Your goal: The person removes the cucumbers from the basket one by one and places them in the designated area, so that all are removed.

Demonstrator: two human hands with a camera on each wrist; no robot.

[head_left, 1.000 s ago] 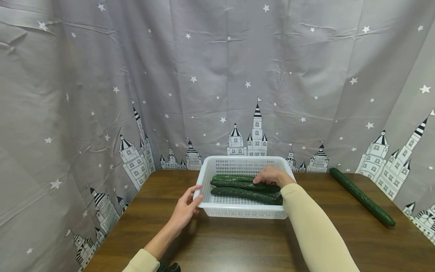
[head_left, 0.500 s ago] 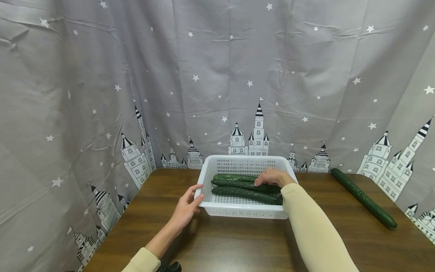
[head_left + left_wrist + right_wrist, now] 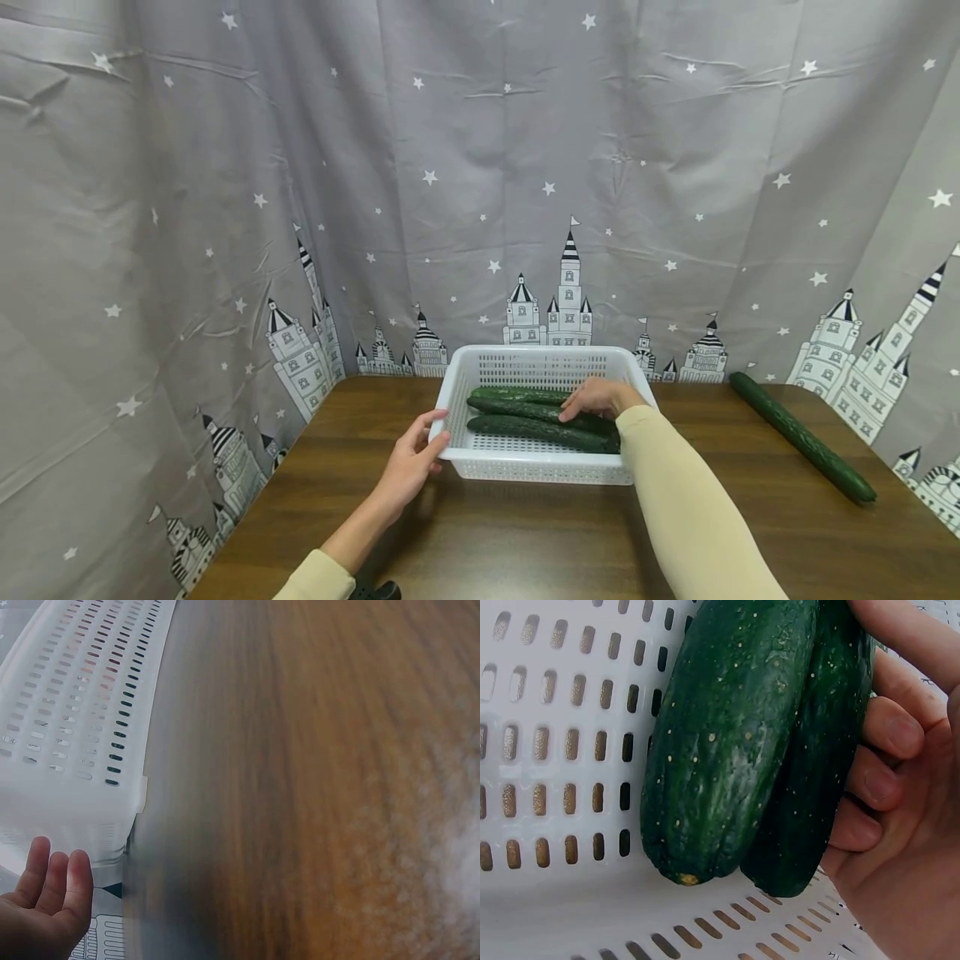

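Observation:
In the head view, a white plastic basket [image 3: 525,471] with slotted walls stands on the table and holds three dark green cucumbers side by side. My left hand [image 3: 408,458] grips the basket's left rim near its front corner. In the left wrist view, fingers [image 3: 79,881] of that hand lie against the basket's outer end wall. Inside the basket, my right hand [image 3: 600,397] holds the middle cucumber [image 3: 517,407] near its right end. The front cucumber [image 3: 525,429] lies against it, seen closely in the right wrist view. Behind lies the back cucumber [image 3: 517,392], partly hidden by my right hand.
Another long cucumber [image 3: 802,437] lies slantwise on the wooden table [image 3: 525,542] at the right. A grey curtain [image 3: 465,167] with stars and castles hangs behind and along both sides of the table. Something black [image 3: 378,590] shows beside the left sleeve.
The right end of the middle cucumber has shifted slightly toward the front cucumber, along with my right hand. My left hand keeps its place on the rim.

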